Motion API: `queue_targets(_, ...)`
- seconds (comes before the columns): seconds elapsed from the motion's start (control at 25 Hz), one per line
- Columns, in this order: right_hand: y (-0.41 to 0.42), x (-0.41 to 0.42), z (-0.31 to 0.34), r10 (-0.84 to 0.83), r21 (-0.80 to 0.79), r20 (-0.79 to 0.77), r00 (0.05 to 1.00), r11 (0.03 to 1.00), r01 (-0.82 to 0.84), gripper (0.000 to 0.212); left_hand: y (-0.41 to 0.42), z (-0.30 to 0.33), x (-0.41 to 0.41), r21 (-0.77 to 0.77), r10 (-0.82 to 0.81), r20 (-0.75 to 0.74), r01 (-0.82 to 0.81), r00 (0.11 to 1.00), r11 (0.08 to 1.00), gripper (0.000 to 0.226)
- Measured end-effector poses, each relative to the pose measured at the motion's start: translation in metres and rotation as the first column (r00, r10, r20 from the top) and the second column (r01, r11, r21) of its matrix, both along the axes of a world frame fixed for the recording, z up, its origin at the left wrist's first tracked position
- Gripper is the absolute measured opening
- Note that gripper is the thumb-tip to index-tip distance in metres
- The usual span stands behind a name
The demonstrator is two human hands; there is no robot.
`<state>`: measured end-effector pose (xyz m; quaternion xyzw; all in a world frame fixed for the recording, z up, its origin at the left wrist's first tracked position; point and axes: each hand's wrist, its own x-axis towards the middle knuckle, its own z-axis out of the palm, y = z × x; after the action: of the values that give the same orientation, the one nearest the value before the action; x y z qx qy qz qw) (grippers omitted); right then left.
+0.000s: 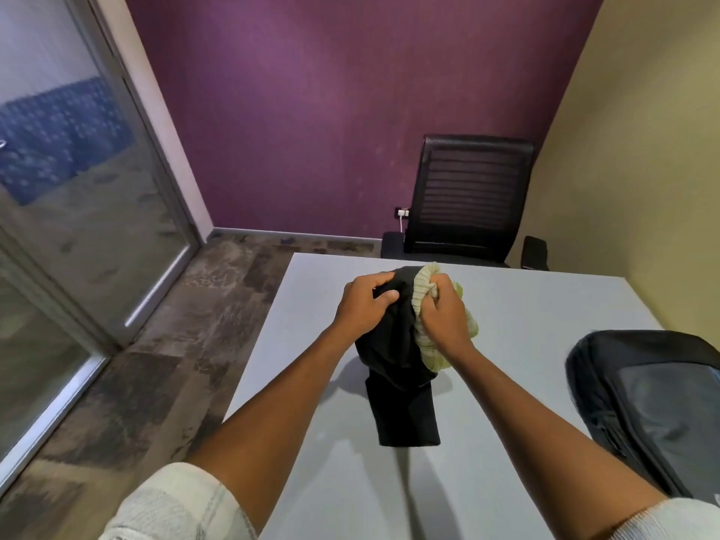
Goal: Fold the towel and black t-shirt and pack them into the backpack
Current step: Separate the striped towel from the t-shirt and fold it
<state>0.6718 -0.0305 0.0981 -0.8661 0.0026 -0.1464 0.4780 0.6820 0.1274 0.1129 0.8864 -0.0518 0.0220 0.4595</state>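
- Nearest the camera, I see two bare forearms reaching forward over the pale grey flat-topped table (pixel 506 305), with light knitted sleeves pushed back at the elbows, presumably to keep the cuffs out of the cloth.
- At the near right, the black fabric backpack with a glossy dark panel (pixel 639 407) lies on its side at the table's right edge, well apart from the clothes; I judge it is parked there within reach so that packing is a short move once folding is finished. I cannot tell whether its zip is undone.
- At mid-table, the crumpled black cotton t-shirt (pixel 393 352) is bunched and lifted, with one flat end hanging down toward me and touching the table.
- My left hand (pixel 366 302) has fingers and thumb curled round the shirt's upper bundle, gripping it to hold it steady.
- My right hand (pixel 442 313) pinches the pale yellow-green ribbed towel (pixel 424 286), which is pressed against the shirt's right side. I judge the two hands are pulling the pieces apart so each can be folded alone; neither is folded yet.
- Beyond the far edge stands a black mesh-backed office chair (pixel 467 200) against the purple wall.
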Motion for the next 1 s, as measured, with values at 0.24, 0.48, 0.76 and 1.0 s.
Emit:
queue_targets(0.24, 0.001, 0.065, 0.013, -0.035, 0.000, 0.020, 0.999, 0.999, 0.035, 0.010, 0.002, 0.011, 0.077, -0.056, -0.050, 0.056, 0.053, 0.997, 0.997, 0.042)
queue_targets(0.48, 0.003, 0.128, 0.028, -0.046, 0.004, 0.095, 0.994, 0.999, 0.046, 0.014, -0.002, 0.021, 0.146, -0.124, -0.066, 0.133, 0.082, 0.989, 0.989, 0.042)
queue_targets(0.76, -0.007, 0.186, -0.003, -0.023, -0.100, 0.012, 1.000, 0.995, 0.024, 0.013, 0.003, -0.025, 0.199, -0.055, -0.055, 0.184, 0.066, 0.981, 0.996, 0.042)
queue_targets(1.0, -0.021, 0.212, -0.103, -0.036, -0.162, -0.197, 0.980, 0.987, 0.004, 0.011, -0.001, -0.137, 0.204, 0.077, 0.031, -0.007, -0.030, 1.000, 0.997, 0.037)
